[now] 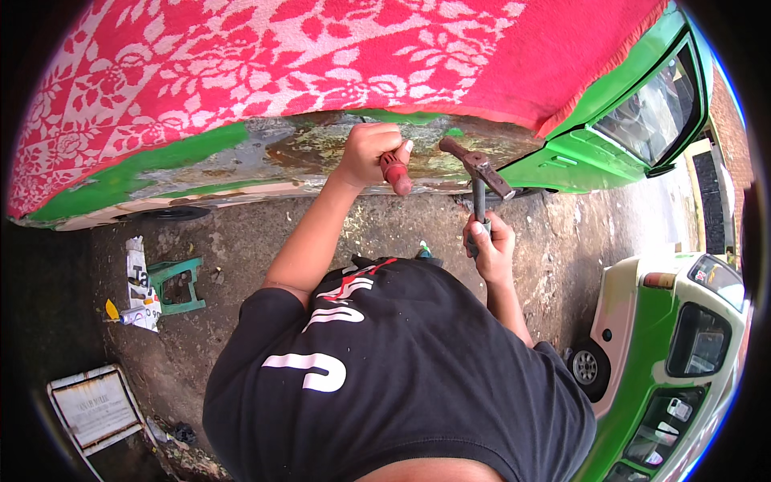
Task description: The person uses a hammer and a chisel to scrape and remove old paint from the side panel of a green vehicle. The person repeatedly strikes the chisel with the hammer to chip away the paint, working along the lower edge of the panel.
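Note:
My left hand point(374, 155) is closed around the red handle point(397, 175) of a tool; its working end is hidden, so its kind cannot be told. The hand is beside a scraped, rust-stained panel point(313, 147) of a green vehicle. Right of it, my right hand point(491, 244) grips the lower shaft of a hammer point(477, 165). The rusty hammer head is raised, apart from the red handle. A red and white floral cloth point(271, 60) covers the vehicle above the scraped panel.
A green plastic stool point(177, 286) stands at left, with printed sheeting point(137, 271) and a spray can or tube point(134, 314) beside it. A framed sign point(96, 410) is lower left. Another green and white vehicle point(644, 319) is parked at right. The concrete ground point(241, 241) looks stained.

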Motion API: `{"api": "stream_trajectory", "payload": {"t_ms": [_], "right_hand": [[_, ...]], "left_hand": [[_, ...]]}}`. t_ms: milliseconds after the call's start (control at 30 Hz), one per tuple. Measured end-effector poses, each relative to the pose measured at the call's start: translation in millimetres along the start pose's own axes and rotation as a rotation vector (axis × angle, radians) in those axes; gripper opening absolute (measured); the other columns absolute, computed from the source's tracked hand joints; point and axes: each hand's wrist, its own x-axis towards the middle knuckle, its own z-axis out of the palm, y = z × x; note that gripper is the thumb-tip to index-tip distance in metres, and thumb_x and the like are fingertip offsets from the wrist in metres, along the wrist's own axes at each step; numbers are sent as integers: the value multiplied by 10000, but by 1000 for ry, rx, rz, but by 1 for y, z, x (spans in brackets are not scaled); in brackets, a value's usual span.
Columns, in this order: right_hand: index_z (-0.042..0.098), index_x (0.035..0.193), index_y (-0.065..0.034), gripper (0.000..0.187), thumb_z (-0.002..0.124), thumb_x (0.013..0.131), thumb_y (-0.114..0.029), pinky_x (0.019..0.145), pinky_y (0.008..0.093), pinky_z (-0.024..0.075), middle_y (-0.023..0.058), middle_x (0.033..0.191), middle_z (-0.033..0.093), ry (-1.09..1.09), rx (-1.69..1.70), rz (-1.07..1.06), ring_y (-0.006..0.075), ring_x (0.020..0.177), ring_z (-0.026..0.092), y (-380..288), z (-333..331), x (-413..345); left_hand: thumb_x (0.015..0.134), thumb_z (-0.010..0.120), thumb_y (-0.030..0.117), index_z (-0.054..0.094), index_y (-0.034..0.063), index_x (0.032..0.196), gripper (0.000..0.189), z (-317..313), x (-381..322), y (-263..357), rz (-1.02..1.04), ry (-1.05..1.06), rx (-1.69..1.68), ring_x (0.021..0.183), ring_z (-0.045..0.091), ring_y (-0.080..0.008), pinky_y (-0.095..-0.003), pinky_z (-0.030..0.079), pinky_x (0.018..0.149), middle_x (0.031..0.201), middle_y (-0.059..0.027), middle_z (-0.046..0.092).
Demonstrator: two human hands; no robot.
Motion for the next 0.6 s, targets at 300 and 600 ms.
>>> {"api": "stream_trajectory", "payload": {"t_ms": [300, 600], "right_hand": [[605, 799, 10, 392, 625, 910, -366, 524, 332, 417, 66, 651, 558, -23, -274, -229, 204, 554, 548, 14, 14, -24], [586, 773, 2, 477, 588, 957, -439, 521, 267, 374, 46, 674, 553, 88, -319, -97, 111, 572, 492, -1, 31, -40]], "left_hand": [[763, 664, -45, 341, 30, 588, 375, 6, 17, 10, -25, 43, -67, 449, 338, -255, -389, 277, 438, 543, -86, 324], [785, 717, 1, 421, 15, 603, 348, 9, 18, -3, -33, 39, -80, 461, 380, -232, -371, 317, 451, 548, -97, 390]]}}
